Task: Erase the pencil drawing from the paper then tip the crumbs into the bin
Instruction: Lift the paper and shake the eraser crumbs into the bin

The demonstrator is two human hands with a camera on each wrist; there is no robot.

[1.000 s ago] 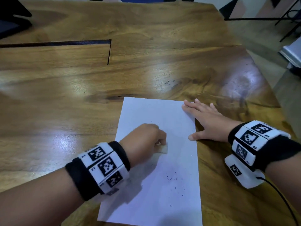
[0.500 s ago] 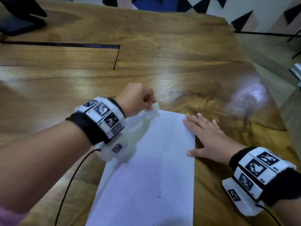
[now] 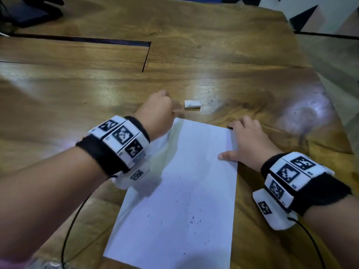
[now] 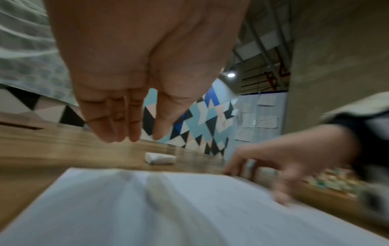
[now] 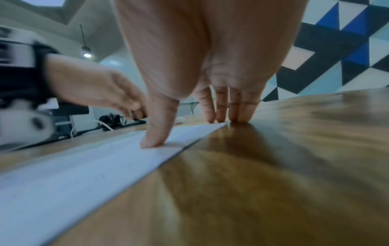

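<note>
A white sheet of paper (image 3: 180, 193) lies on the wooden table (image 3: 194, 55), speckled with dark eraser crumbs (image 3: 192, 218) toward its near half. A small white eraser (image 3: 192, 104) (image 4: 160, 158) lies on the wood just beyond the paper's far edge. My left hand (image 3: 158, 111) (image 4: 130, 131) hovers over the paper's far left corner, fingers straight and together, holding nothing. My right hand (image 3: 246, 140) (image 5: 189, 131) lies flat on the paper's right edge, thumb and fingertips pressing it down. No bin is in view.
Dark crumbs (image 3: 211, 100) are scattered on the wood right of the eraser. A dark slot (image 3: 77, 38) cuts across the tabletop at the back left. A black object (image 3: 29, 10) sits at the far left corner. The table's right edge (image 3: 330, 105) drops to the floor.
My left hand carried the eraser from the middle of the paper past its far edge and let it go on the wood. My right hand stayed on the paper's edge.
</note>
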